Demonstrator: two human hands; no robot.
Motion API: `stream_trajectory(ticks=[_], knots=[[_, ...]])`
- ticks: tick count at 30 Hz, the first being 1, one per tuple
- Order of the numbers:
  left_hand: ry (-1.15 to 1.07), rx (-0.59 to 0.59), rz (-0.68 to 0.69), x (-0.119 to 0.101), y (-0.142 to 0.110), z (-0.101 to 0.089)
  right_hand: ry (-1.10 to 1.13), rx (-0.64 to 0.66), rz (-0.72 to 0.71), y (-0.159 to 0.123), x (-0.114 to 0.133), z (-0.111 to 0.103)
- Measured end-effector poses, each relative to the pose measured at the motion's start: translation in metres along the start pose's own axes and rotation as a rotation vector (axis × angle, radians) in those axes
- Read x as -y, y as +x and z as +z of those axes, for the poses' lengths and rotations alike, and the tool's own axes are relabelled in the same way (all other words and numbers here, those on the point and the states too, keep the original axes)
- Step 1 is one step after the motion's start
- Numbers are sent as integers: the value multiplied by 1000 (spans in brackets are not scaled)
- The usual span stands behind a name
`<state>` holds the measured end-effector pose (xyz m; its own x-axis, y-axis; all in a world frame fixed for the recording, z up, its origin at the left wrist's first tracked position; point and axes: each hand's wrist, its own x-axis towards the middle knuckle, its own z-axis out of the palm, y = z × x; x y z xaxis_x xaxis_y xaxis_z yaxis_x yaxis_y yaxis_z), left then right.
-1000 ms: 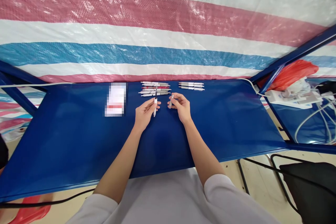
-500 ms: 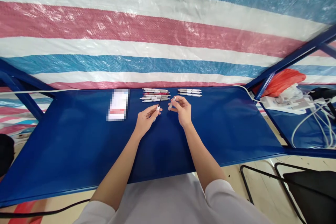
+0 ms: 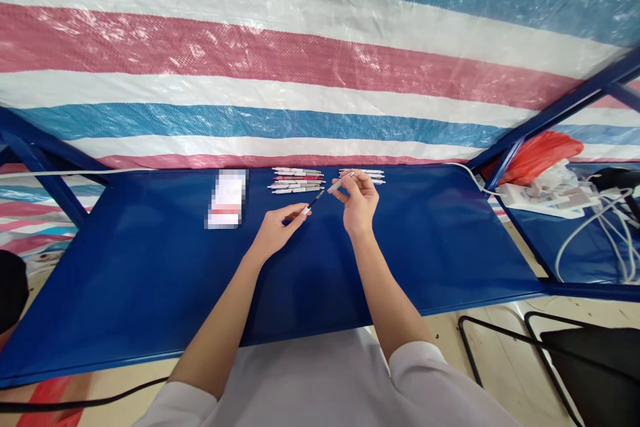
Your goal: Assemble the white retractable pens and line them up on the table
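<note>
My left hand (image 3: 283, 223) pinches a white pen part with a dark ink refill (image 3: 316, 199) sticking out of it, tip pointing up and right. In my right hand (image 3: 361, 200) a pale pen barrel (image 3: 341, 183) with a shiny clip is gripped between thumb and fingers, slanting down toward the refill. Refill and barrel are close together but apart. Behind the hands lies a row of pens (image 3: 297, 180), mostly white with a red one among them. A smaller group of white pens (image 3: 376, 176) lies partly hidden behind my right hand.
A blurred-out white rectangular item (image 3: 227, 200) lies left on the blue table (image 3: 165, 280). Blue metal posts (image 3: 45, 173) stand at both sides before a striped tarp (image 3: 300, 60). A power strip (image 3: 540, 200), cables (image 3: 607, 233) and a red bag (image 3: 537, 155) sit at right.
My right hand has moved up and right with the barrel, now tilted flatter. My left hand has turned the refill from upright to slanting right, showing more of it.
</note>
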<state>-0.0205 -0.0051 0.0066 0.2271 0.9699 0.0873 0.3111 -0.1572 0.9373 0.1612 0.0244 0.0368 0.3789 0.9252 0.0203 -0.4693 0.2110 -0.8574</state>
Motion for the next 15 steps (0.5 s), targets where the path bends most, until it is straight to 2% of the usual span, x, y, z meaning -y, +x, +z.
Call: stream_trajectory(ticks=[15], knots=[[80, 38, 31, -6, 0, 3, -13, 38, 1, -1, -5, -6]])
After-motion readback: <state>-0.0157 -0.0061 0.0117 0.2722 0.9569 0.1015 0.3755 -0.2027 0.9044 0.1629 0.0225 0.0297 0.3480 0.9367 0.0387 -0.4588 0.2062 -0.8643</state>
